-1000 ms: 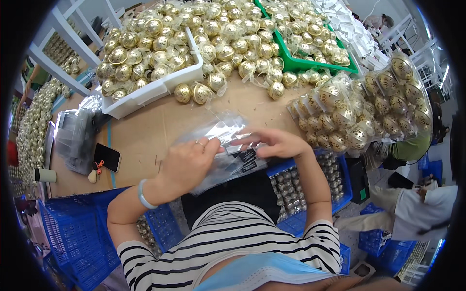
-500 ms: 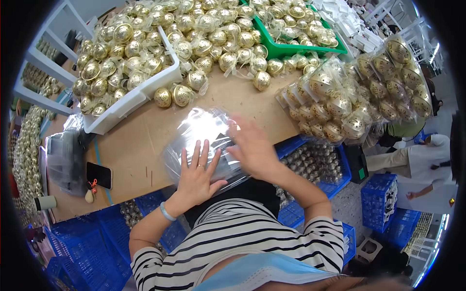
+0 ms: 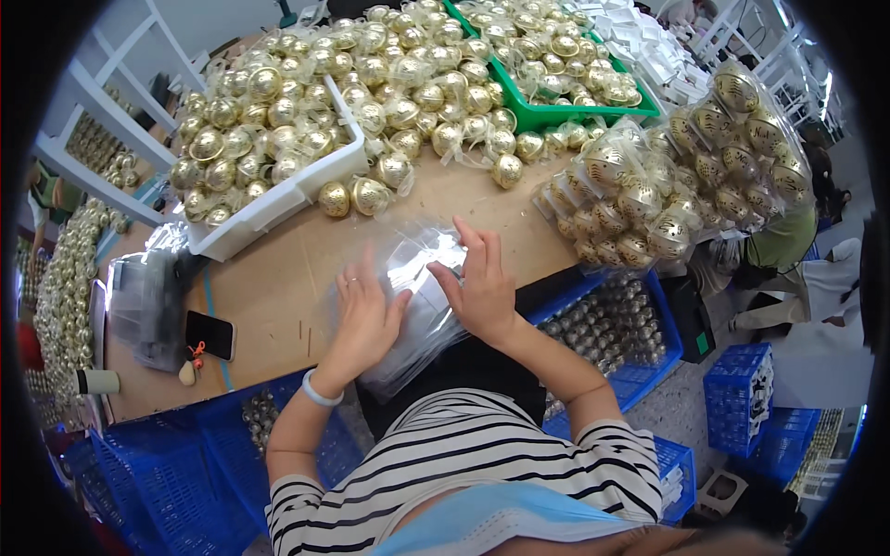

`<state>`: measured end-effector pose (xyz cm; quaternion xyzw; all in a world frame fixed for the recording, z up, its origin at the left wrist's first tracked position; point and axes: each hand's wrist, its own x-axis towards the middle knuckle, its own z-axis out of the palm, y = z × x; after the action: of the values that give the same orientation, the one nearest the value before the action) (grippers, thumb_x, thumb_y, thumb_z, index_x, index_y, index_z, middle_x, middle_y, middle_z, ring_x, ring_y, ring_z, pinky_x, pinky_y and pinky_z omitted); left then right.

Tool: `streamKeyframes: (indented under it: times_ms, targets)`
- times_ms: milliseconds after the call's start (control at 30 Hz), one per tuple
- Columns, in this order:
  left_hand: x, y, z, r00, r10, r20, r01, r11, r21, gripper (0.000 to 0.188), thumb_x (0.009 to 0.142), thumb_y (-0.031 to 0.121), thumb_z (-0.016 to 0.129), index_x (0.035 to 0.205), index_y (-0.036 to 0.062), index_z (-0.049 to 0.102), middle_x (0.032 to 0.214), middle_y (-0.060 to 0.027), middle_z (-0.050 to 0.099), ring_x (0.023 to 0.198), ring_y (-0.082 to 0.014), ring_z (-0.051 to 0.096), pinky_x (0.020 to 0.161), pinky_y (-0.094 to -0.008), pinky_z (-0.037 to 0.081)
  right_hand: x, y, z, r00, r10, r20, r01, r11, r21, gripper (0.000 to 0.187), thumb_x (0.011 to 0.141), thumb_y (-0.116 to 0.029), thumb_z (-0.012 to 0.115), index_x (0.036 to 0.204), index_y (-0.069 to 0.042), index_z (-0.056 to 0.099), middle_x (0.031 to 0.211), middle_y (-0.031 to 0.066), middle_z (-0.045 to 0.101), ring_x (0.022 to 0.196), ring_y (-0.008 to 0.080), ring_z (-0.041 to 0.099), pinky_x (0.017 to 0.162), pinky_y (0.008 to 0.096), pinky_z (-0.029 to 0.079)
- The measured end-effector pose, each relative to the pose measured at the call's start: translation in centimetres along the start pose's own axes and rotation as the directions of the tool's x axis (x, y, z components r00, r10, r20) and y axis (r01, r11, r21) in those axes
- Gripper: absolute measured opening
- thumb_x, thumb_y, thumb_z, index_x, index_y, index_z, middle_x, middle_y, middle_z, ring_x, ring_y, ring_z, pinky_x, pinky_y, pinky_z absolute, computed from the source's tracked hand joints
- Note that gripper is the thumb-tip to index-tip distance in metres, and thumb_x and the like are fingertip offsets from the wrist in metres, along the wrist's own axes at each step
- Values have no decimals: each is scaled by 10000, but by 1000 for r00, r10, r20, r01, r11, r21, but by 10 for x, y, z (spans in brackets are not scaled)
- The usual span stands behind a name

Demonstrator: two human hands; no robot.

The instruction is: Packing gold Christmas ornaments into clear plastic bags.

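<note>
1. Left hand [image 3: 363,315], centre of frame, lies flat w/ fingers spread, palm down on the stack of clear plastic bags [image 3: 422,306]. No pinch visible; it only presses.
2. Right hand [image 3: 480,283], just right of the left, also on the stack. Fingers spread and slightly raised at the tips; thumb points toward the left hand. Can't tell if any single bag is caught under the fingertips.
3. Bags sit at centre of frame on the wooden table [image 3: 278,278], near its lower edge, partly overhanging toward the person's lap. Glossy, glare on the top sheet.
4. White bracelet [image 3: 317,391] on the left wrist, ring on one left finger.
5. Upper left: white tray [image 3: 278,199] full of gold ball ornaments [image 3: 250,120], each in clear wrap. Two loose gold balls [image 3: 352,196] lie on the table just beside the tray, well above the hands.
6. Upper centre-right: green tray [image 3: 547,116] w/ more gold ornaments.
7. Right: big clear bag of packed gold ornaments [image 3: 667,185], resting at the table's right edge.
8. Left edge: dark phone [image 3: 209,334] on the table, w/ a heap of plastic [image 3: 148,296] next to it.
9. Lower left and right: blue crates [image 3: 176,473] around the table; the one lower right of the hands holds silver-grey balls [image 3: 607,324].
10. Bottom: striped shirt [image 3: 464,454], pale blue mask [image 3: 491,524].
</note>
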<state>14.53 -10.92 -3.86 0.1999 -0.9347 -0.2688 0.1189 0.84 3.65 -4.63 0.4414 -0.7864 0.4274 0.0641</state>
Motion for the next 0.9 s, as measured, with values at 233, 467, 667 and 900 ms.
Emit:
streamKeyframes:
  times_ms: [233,467,667,900]
  targets:
    - [2,-42,-2,972,-234,-7,218,913,-345,250,1053,196,491,1006,-12,622,1149,-227,611,1123,-305,611,902,-412,505,-39,14,-2,999,-33,4,31,973,229,306,965,-174,615,1180,42,584,1224,243,539,1252,435,511,1120,503,357]
    - [-12,-44,-55,914,272,302,199,349,-916,434,1081,384,450,1358,61,362,1368,-202,526,1199,-354,620,992,-498,508,10,0,-6,819,-400,-412,473,877,88,302,961,-315,612,786,-69,600,1140,161,557,1113,370,512,1043,531,397]
    - [8,10,-53,997,18,-79,-78,469,-880,610,1050,456,500,1438,135,156,1339,-151,509,1147,-308,613,925,-442,526,43,-23,-24,837,-449,-312,513,843,163,459,1024,-484,489,1106,-44,593,1206,172,600,1171,345,525,1095,519,359]
    - [-26,14,-25,897,-9,-443,-368,541,-756,375,1068,392,469,1251,79,375,1172,-124,528,984,-218,632,853,-366,530,34,-26,-8,730,-562,-389,664,717,210,924,779,-759,669,1319,-39,462,1229,160,644,1212,344,550,1169,500,275]
